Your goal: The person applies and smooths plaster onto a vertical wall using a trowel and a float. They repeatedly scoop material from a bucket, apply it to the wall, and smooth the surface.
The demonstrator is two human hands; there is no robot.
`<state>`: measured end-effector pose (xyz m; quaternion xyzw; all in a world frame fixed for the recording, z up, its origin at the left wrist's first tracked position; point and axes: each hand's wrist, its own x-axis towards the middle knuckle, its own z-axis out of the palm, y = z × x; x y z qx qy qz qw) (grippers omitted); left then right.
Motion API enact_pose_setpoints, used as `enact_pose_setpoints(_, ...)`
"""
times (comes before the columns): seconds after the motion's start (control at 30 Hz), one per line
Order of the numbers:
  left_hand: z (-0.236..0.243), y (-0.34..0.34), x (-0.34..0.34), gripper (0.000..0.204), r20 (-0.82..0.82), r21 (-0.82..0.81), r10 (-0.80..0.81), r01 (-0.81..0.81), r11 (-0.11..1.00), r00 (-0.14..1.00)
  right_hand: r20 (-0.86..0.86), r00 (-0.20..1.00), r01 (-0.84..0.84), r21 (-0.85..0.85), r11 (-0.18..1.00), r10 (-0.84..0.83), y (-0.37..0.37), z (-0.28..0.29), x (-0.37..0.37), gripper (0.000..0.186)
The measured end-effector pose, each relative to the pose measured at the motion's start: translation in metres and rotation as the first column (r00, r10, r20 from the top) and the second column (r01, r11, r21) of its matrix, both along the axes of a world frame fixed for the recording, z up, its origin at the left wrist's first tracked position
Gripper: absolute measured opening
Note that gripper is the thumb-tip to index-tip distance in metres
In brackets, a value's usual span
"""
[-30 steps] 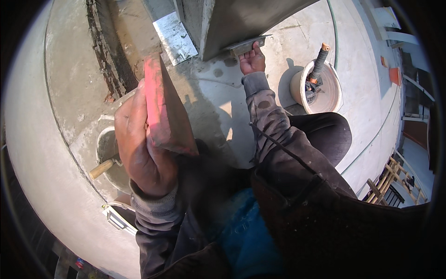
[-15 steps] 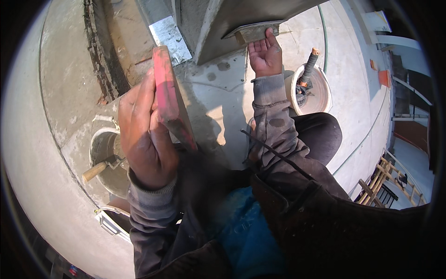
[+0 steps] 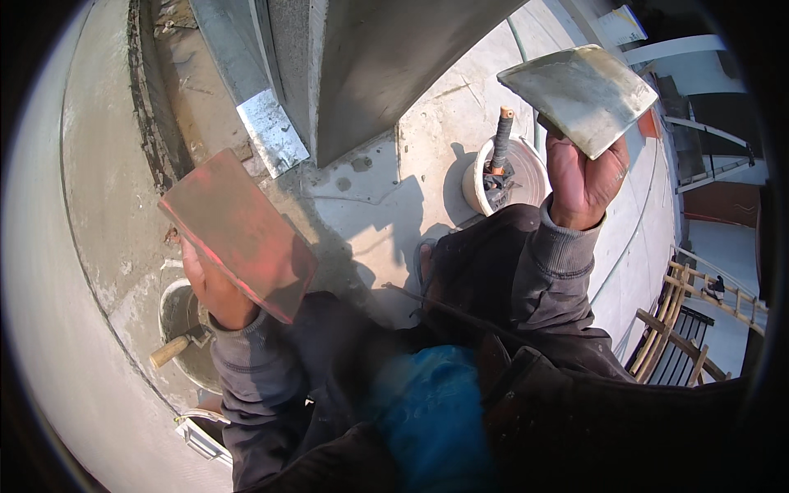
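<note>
My left hand (image 3: 212, 283) is closed behind a worn red rectangular plastering float (image 3: 245, 234), its broad face turned up and smeared with grey. Fingers and grip are mostly covered by that slab. Off to the right, my right hand (image 3: 585, 177) is raised and grips a plastering trowel (image 3: 588, 94) from below. The trowel's pale, flat face shows wet grey smears, and its handle is hidden underneath. Between and beyond both hands stands a grey plastered wall or column (image 3: 386, 74), apart from either tool.
A white bucket (image 3: 526, 177) with a black-wrapped tool handle (image 3: 501, 140) in it stands by my knee. At left is another bucket (image 3: 177, 308) with a wooden-handled trowel (image 3: 177, 347). A metal sheet (image 3: 273, 131) lies at the column's foot; bamboo poles (image 3: 666, 320) are far right.
My right hand has drawn the trowel away from the wall, to the right, and its flat face now shows. The red float has swung lower left and tipped from edge-on to face-up.
</note>
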<state>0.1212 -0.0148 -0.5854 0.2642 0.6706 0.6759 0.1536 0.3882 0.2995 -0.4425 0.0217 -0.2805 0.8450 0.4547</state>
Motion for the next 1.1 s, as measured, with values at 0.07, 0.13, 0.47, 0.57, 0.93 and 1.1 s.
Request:
enact_pose_setpoints(0.07,-0.033,0.009,-0.006,0.045,0.27,0.174,-0.135,0.09,0.981,0.953,0.099,0.995,-0.023,0.201,0.979,0.003,0.001,0.018,0.027,0.044)
enact_pose_setpoints(0.13,-0.028,0.005,-0.017,0.046,0.44,0.341,-0.297,0.149,0.928,0.848,0.059,0.998,0.02,0.146,0.989,-0.029,0.011,-0.005,0.039,0.045)
enact_pose_setpoints(0.47,0.021,0.059,0.011,0.047,0.545,0.483,-0.319,0.021,0.876,0.775,0.34,0.889,0.25,0.196,0.948,-0.305,0.043,-0.094,0.09,0.051)
enact_pose_setpoints(0.57,0.052,0.065,0.036,0.049,0.358,0.441,-0.131,-0.043,0.897,0.924,0.324,0.907,0.25,0.101,0.963,-0.269,0.043,-0.086,0.076,0.055)
enact_pose_setpoints(0.93,0.111,0.023,0.107,0.053,0.247,0.504,0.032,-0.157,0.85,0.968,0.216,0.949,-0.266,0.152,0.952,0.231,0.038,-0.058,-0.008,0.053)
enact_pose_setpoints(1.1,0.155,0.049,0.146,0.057,0.183,0.34,0.237,-0.288,0.895,0.954,0.313,0.94,-0.27,0.426,0.864,0.14,0.023,-0.041,-0.035,0.064)
